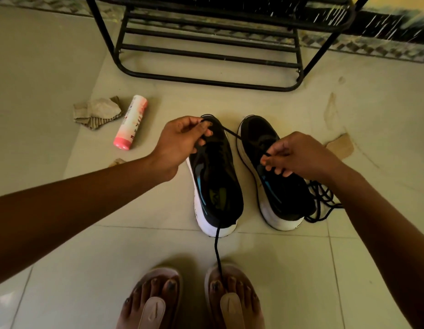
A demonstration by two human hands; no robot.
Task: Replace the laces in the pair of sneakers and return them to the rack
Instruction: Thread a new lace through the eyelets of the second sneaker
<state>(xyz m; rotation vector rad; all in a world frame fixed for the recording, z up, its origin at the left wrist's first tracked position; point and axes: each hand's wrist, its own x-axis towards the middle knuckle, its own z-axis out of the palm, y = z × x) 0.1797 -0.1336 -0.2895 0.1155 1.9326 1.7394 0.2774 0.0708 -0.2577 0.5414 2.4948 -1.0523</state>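
Sneakers (215, 176) stand just in front of the rack (206, 55), and the left hand (180, 141) and right hand (298, 155), held apart, each pinch the lace (232, 133); a hard pull may drag its loose end out of the eyelets.

Dim indoor view with a warm yellow-green cast. The light is soft and its source is unclear. The glossy tiled floor (52, 67) carries a faint sheen and a pale reflection in the lower left corner. Soft shadows lie beside the sneakers (215, 181). The left forearm (64, 222) is underexposed, almost flat dark. The centre is fairly sharp and the black lace (233, 134) is crisp. The top of the rack (206, 55) and the wall behind smear into streaky blur. Straight lines bow near the edges.
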